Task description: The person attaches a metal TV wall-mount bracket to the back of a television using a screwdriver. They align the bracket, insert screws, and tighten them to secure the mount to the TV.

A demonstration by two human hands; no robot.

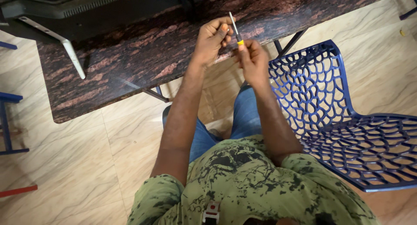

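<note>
Near the top centre of the frame, my right hand [253, 60] grips a screwdriver [235, 30] by its yellow handle while my left hand [213, 37] pinches its shaft, above the dark desk [130, 64]. I judge I'm readying the tool; next needs a steady grip.

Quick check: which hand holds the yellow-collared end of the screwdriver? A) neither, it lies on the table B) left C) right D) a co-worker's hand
C: the right hand closes on the yellow-collared handle end of the screwdriver, while the left hand has its fingers by the metal shaft, both raised over the dark stone-patterned table.
</note>
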